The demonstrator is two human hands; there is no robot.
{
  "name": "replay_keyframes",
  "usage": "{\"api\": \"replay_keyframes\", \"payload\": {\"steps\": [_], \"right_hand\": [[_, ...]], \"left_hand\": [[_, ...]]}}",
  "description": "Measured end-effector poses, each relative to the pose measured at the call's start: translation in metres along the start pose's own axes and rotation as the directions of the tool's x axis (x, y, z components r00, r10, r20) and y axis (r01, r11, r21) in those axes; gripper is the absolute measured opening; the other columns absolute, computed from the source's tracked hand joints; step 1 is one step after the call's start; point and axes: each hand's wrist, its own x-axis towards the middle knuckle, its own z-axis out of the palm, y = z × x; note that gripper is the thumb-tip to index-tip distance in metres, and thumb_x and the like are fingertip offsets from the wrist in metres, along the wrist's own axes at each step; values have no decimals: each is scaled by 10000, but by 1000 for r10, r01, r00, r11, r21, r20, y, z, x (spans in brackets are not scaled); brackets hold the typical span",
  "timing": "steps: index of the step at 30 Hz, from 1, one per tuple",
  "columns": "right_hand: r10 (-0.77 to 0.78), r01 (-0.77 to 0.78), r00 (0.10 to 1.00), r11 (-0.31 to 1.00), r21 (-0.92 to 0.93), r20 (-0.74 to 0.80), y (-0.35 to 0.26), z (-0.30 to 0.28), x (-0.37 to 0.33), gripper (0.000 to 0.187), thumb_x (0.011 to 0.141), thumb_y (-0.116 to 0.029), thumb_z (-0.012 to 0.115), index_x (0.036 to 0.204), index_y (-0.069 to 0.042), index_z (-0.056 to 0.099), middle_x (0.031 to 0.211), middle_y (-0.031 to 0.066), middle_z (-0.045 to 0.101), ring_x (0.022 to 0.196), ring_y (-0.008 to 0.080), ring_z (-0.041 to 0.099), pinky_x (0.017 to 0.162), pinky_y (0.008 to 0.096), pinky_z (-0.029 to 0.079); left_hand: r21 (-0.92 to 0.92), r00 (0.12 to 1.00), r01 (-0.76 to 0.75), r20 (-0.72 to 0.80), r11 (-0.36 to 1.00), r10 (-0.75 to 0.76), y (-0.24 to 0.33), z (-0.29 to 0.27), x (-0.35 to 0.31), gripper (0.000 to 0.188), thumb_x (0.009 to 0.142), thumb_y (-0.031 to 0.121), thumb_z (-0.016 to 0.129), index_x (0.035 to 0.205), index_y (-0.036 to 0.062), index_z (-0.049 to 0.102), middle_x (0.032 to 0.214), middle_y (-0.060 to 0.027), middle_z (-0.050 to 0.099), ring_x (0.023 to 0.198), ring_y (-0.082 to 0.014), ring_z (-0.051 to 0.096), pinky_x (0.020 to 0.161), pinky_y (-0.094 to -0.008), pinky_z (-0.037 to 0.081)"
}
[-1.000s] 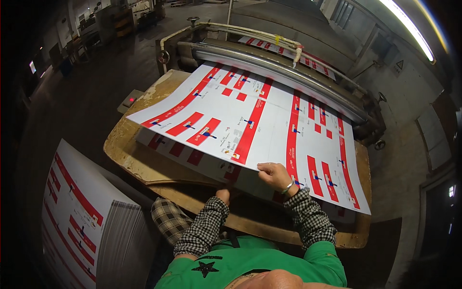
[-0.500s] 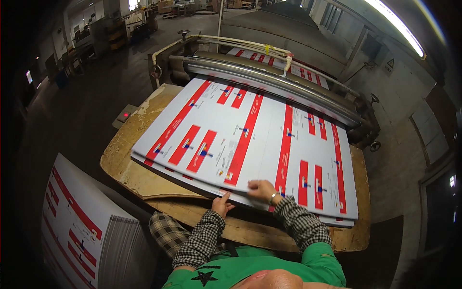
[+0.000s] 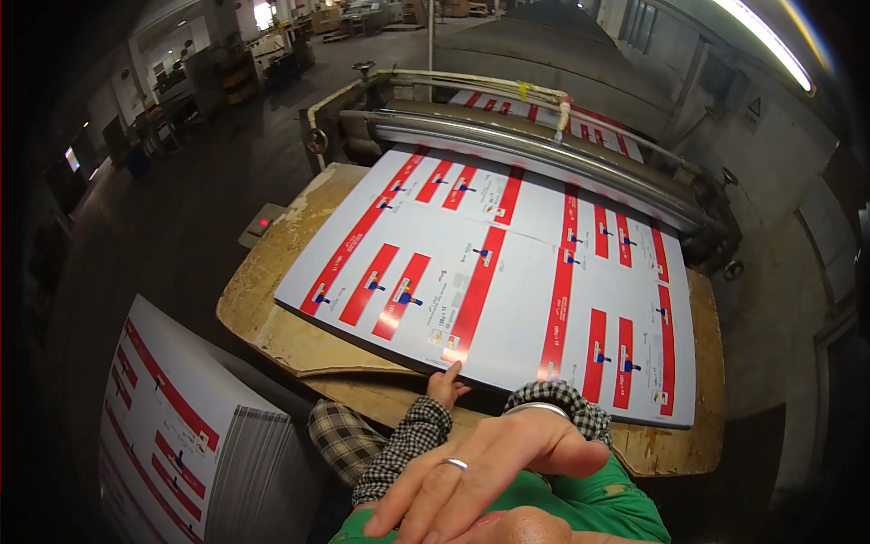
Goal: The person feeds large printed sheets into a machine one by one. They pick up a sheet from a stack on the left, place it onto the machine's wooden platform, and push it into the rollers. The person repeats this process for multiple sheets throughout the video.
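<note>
Right hand raised, blocks sheets

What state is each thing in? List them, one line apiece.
Printed sheet stack: flat on the wooden table, squared.
Left hand: open, fingertips at the stack's near edge.
Right hand: open, raised, holding nothing.
Second stack: standing lower left, apart.
Red light: lit.

Single head cam, fisheye, looking down and forward from above over wooden table. Right hand super close to lens, bottom edge. Machine roller further back.
</note>
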Motion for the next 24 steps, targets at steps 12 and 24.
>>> {"api": "replay_keyframes", "payload": {"steps": [12,24], "right_hand": [[209,-209,978,977,-44,10,-37,-4,-13,899,834,-715,249,1109,87,549,1177,259,528,1215,275,442,1000,421,333],[708,-967,98,-98,-236,-699,-3,21,-299,300,870,-312,566,863,-24,651,731,131,643,657,216,596,630,348,478]], "left_hand": [[18,1000,15,-15,1000,-15,-2,-7,5,489,842,282,626,1089,-100,447,1011,-159,558,785,-221,568,700,-364,530],[-10,1000,-14,-19,1000,13,4,0,-6,321,834,212,629,996,-42,517,853,-122,609,649,-181,590,556,-307,531]]}}
